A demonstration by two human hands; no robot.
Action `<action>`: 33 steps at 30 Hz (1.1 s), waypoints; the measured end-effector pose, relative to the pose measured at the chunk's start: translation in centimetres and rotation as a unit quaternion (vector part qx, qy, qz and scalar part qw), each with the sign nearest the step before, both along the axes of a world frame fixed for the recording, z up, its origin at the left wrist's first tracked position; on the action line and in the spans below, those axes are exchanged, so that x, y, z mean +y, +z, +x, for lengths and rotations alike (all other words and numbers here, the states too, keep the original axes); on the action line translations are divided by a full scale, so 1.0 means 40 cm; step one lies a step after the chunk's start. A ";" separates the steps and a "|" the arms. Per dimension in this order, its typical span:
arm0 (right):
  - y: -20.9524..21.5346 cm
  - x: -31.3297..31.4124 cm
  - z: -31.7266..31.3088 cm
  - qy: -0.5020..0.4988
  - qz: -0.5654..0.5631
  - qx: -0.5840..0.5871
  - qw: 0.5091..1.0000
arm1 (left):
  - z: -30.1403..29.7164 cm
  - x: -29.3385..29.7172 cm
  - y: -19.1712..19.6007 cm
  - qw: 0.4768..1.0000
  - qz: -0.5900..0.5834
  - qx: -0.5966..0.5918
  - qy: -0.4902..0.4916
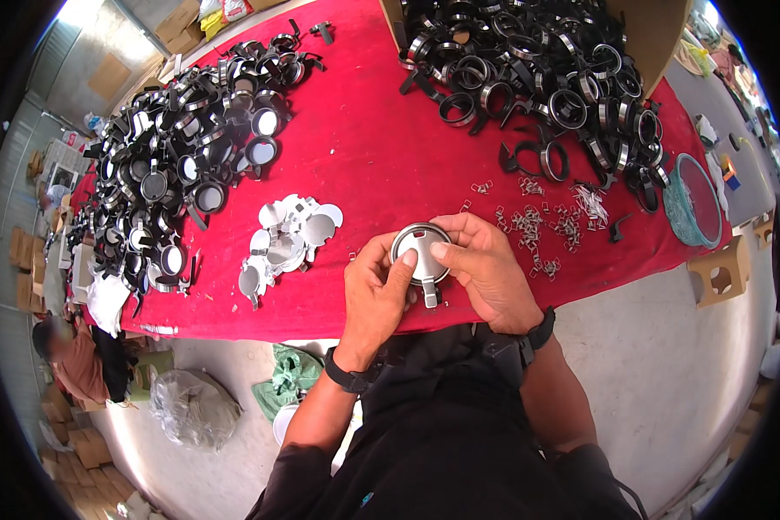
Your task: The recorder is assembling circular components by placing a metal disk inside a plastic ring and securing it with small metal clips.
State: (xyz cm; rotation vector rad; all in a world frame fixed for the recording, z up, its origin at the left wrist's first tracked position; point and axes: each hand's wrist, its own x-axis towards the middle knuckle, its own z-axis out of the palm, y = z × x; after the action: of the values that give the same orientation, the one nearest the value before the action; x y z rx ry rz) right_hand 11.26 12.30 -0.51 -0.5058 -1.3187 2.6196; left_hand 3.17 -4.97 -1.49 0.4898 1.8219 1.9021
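Just above the table's near edge, a round black-rimmed lid (425, 268) with a shiny metal flap is held between my two hands. My left hand (374, 286) grips its left side, the thumb pressing on the metal. On the right rim my right hand (492, 276) is closed too, its thumb also resting on the flap. The flap's narrow tab points down toward me. Left of my hands lies a pile of loose silvery metal flaps (319, 228). To the right are small bent wire clips (529, 227) and a little heap of thin pins (592, 208).
A large heap of black-and-silver lids (154, 186) covers the left of the red-covered table (355, 113). Black rings (568, 110) spill from a cardboard box (659, 39) at the far right. A teal mesh basket (686, 212) leans at the right edge. Another person (85, 368) sits lower left.
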 end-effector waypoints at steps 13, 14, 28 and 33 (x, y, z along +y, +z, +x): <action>-0.001 0.009 0.012 0.038 -0.054 0.045 0.997 | 0.012 -0.011 0.000 0.998 0.057 -0.016 -0.009; -0.003 0.008 0.012 0.036 -0.049 0.027 0.998 | 0.014 -0.012 0.001 0.999 0.053 -0.008 -0.010; 0.016 -0.003 0.022 0.019 -0.019 0.030 0.999 | 0.030 -0.009 -0.014 0.998 0.038 0.051 0.002; 0.014 -0.005 0.019 0.020 -0.009 0.018 1.000 | 0.033 -0.009 -0.015 0.998 0.035 0.057 0.002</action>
State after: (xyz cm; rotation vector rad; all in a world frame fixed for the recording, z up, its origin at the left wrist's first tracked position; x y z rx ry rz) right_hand 12.03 12.11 0.05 -0.4364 -1.3070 2.6622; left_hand 4.49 -5.34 -2.07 0.6311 1.8322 1.9826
